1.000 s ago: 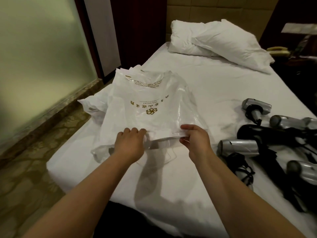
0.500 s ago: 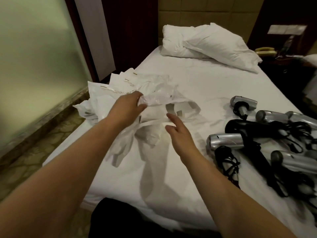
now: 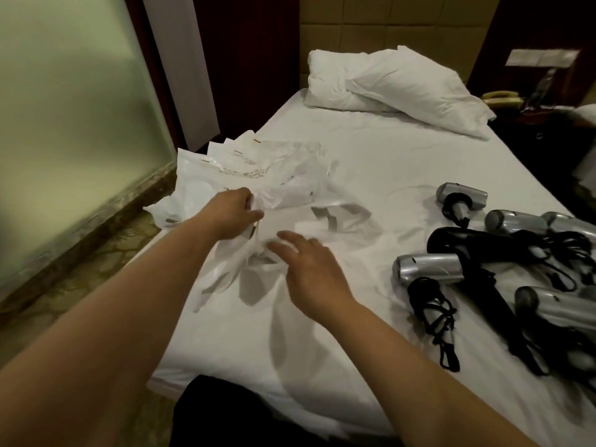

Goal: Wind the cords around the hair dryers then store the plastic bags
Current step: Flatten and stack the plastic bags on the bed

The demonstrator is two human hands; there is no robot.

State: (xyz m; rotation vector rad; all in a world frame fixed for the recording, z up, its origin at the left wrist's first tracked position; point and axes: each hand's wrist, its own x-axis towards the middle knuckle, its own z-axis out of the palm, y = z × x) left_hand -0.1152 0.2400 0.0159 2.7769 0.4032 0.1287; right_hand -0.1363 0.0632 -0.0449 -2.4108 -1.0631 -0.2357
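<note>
the left hand pinches a bunched fold of the top bag, fingers curled into the plastic. the right hand is spread and flat, fingers straight, its tips at the same bag's lower edge; whether they touch is unclear. the bags lie crumpled in a pile at the left edge of the bed. the dryers lie heaped to the right, cords tangled. pillows sit at the head.
</note>
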